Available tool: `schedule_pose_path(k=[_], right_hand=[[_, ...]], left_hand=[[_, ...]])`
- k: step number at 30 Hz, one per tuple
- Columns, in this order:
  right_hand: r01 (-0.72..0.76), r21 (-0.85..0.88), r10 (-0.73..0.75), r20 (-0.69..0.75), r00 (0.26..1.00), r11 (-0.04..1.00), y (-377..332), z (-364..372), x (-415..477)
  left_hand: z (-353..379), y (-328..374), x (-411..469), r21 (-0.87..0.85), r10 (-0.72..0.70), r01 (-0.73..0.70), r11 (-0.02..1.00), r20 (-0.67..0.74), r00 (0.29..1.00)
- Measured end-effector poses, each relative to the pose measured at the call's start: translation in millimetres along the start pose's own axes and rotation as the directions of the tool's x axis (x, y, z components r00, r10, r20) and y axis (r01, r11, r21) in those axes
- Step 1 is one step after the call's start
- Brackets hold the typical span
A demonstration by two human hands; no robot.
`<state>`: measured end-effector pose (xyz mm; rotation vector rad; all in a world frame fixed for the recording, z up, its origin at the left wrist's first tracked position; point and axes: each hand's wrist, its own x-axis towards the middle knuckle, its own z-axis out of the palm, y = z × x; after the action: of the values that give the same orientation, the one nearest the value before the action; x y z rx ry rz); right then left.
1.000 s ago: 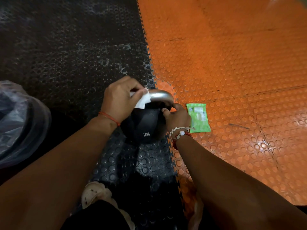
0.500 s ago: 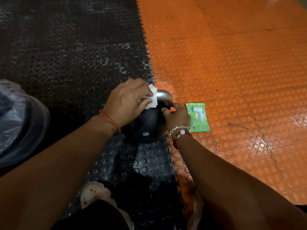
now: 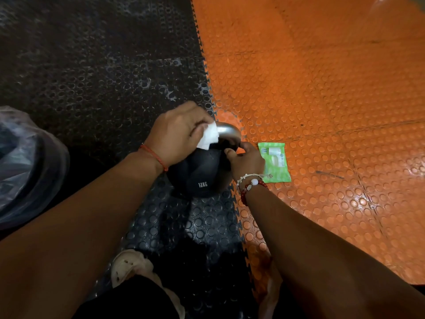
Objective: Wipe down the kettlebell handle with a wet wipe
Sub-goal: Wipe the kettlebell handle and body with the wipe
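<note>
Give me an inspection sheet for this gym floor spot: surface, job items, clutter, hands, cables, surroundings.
Surface: black studded mat joined to orange studded mat by interlocking edges.
Job's things: black kettlebell marked 12KG stands by the seam; wet wipe lies against its silver handle; green wipe pack lies on the orange mat.
Clutter: clear plastic bag at left.
Hands: left hand holds the wipe on the handle; right hand grips the handle's right base.
Cables: nothing seen.
Surroundings: light shoe near the bottom edge.

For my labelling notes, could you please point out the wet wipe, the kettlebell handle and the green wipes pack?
wet wipe [image 3: 209, 136]: head view, exposed white fold.
kettlebell handle [image 3: 230, 131]: head view, bare silver bend.
green wipes pack [image 3: 276, 163]: head view, its middle.
</note>
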<state>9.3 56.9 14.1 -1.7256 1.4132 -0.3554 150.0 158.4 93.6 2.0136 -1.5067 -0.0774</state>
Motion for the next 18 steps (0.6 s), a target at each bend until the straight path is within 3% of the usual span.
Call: schedule_pose_path(k=[2,6,11,14,18], right_hand=[[-0.009,0.003,0.009,-0.006,1.000,1.000,0.0,0.5,-0.1],[-0.007,0.003,0.007,-0.002,1.000,1.000,0.0,0.4,-0.5],[-0.006,0.001,0.006,-0.007,1.000,1.000,-0.2,-0.4,-0.2],[0.001,-0.008,-0.001,0.001,1.000,1.000,-0.7,-1.6,-0.8],[-0.004,-0.005,0.004,-0.004,1.000,1.000,-1.7,-1.8,-1.6]], left_hand=[[0.5,3.0,-3.3,0.042,0.121,-0.123,0.992,0.051,0.991],[-6.2,-6.8,5.0,0.004,-0.068,0.068,0.998,0.014,0.998],[-5.1,4.6,-6.1,0.096,0.047,-0.051,0.994,0.045,0.998],[-4.6,0.0,-1.2,0.047,-0.034,0.035,0.998,-0.014,0.999],[1.8,4.0,-6.2,0.178,0.150,-0.148,0.973,0.004,0.989]])
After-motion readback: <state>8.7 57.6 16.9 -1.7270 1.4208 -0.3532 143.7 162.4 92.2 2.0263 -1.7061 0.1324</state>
